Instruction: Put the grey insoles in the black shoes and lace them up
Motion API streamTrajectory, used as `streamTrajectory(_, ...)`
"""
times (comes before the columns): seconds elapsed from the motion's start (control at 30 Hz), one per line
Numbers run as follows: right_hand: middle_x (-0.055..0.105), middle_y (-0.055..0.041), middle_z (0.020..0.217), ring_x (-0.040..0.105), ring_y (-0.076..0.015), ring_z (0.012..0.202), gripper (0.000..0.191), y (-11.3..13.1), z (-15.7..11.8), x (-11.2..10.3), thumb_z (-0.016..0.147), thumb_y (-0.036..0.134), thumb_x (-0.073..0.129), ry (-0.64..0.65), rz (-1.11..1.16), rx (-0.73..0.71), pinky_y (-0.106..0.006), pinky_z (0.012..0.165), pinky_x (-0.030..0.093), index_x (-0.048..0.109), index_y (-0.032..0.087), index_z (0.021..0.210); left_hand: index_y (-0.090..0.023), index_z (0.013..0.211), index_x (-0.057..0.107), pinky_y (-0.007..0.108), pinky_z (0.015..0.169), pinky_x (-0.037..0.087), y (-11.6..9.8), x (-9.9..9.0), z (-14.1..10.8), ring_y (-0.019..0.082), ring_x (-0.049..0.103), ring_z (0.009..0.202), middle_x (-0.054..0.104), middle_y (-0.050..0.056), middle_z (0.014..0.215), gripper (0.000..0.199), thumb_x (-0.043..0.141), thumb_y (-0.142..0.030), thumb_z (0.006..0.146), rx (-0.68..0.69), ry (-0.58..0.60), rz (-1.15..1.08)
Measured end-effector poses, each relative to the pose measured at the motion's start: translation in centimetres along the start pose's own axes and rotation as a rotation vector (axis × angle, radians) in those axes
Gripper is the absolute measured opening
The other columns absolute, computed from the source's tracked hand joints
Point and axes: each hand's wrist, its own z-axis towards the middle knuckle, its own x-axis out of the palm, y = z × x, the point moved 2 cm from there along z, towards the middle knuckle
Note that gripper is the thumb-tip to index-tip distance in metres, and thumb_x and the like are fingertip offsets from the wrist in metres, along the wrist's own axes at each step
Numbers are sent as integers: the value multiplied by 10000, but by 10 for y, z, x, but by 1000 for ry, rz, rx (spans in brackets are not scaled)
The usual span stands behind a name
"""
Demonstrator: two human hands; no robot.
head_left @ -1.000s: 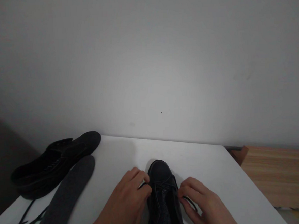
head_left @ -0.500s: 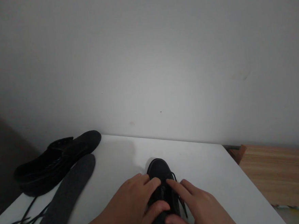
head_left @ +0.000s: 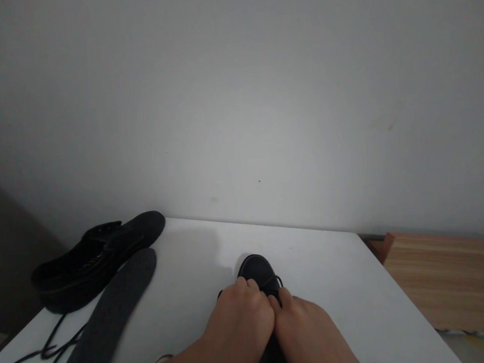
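A black shoe (head_left: 256,266) points toe-away on the white table, its middle covered by my hands. My left hand (head_left: 245,319) is closed over the lacing area, fingers curled down and knuckles up. Against it, my right hand (head_left: 304,323) is closed the same way, the two touching above the shoe. A thin black shoelace (head_left: 279,280) loops out by my right fingers and crosses toward my left ones. A small dark end sticks out left of my left hand. My fingertips are hidden.
At the left lies a second black shoe (head_left: 90,264) on its side by the wall. Beside it are a dark grey insole (head_left: 118,312) and a loose black lace (head_left: 50,352). A wood-grain surface (head_left: 447,277) stands beyond the right edge of the white table (head_left: 357,284).
Both hands have gone from spread fingers resting on the shoe to closed, and have come together over the lacing area. The lace now crosses the shoe's front.
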Motion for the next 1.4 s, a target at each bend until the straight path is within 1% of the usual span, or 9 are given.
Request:
streamTrajectory(0.4, 650, -112, 905, 645, -247, 776, 220, -5, -3, 11, 782, -3, 498, -282, -15, -18, -291, 522, 487, 619, 178, 818, -110, 785, 618, 401, 717, 485, 6, -5, -8, 277, 592, 851, 634, 144, 860, 226, 418, -14, 829, 51, -231, 26)
streamTrajectory(0.53, 595, -79, 954, 599, -187, 792, 145, -12, -8, -9, 874, 101, 450, -461, 347, -69, -298, 640, 512, 554, 193, 917, -140, 892, 585, 415, 774, 487, 16, -30, -22, 249, 577, 867, 620, 110, 949, 199, 414, -55, 835, 97, -339, -136)
streamTrajectory(0.67, 596, -46, 918, 583, -161, 868, 105, -22, -22, -51, 944, 199, 406, -682, 815, -129, -284, 735, 500, 506, 226, 963, -197, 904, 526, 288, 683, 492, 30, -70, -47, 160, 596, 752, 632, 26, 836, 200, 331, -194, 950, 144, -579, -598)
streamTrajectory(0.8, 538, -19, 782, 563, -166, 752, 99, -38, -40, -91, 947, 249, 426, -1050, 1181, 19, -313, 663, 491, 523, 270, 947, -237, 960, 494, 283, 711, 500, 51, -99, -68, 144, 626, 744, 644, -8, 803, 69, 428, -244, 943, 133, -943, -985)
streamTrajectory(0.93, 365, 13, 687, 402, -148, 596, 109, -55, -49, -101, 930, 262, 470, -1351, 1412, 54, -267, 486, 363, 553, 317, 887, -250, 933, 486, 233, 570, 437, 69, -99, -71, 109, 546, 589, 562, -47, 665, 32, 502, -236, 909, 140, -1136, -1134)
streamTrajectory(1.03, 362, 10, 693, 373, -146, 595, 83, -67, -51, -90, 903, 246, 512, -1315, 1404, 92, -258, 468, 308, 565, 303, 875, -241, 909, 503, 199, 481, 342, 73, -90, -69, 84, 452, 540, 492, -54, 643, 38, 520, -273, 895, 80, -1103, -997)
streamTrajectory(1.13, 469, 4, 712, 448, -136, 617, 26, -76, -50, -71, 870, 267, 565, -1187, 1253, 140, -241, 486, 356, 560, 275, 894, -218, 883, 559, 199, 472, 312, 71, -77, -63, 84, 430, 522, 486, -49, 637, 131, 526, -345, 879, -43, -865, -714)
streamTrajectory(1.27, 590, -1, 711, 534, -135, 605, 157, -73, -38, -42, 870, 383, 554, -637, 873, 139, -229, 501, 405, 581, 240, 928, -212, 834, 651, 219, 524, 321, 64, -46, -48, 106, 475, 538, 553, -33, 623, 279, 501, -442, 882, -13, -387, -495)
streamTrajectory(1.4, 642, 8, 686, 556, -134, 584, 214, -60, -25, -13, 847, 408, 584, -134, 668, 70, -233, 534, 403, 626, 224, 949, -209, 789, 656, 226, 598, 354, 61, -10, -35, 127, 533, 643, 601, -24, 689, 269, 551, -447, 859, 106, -130, -465)
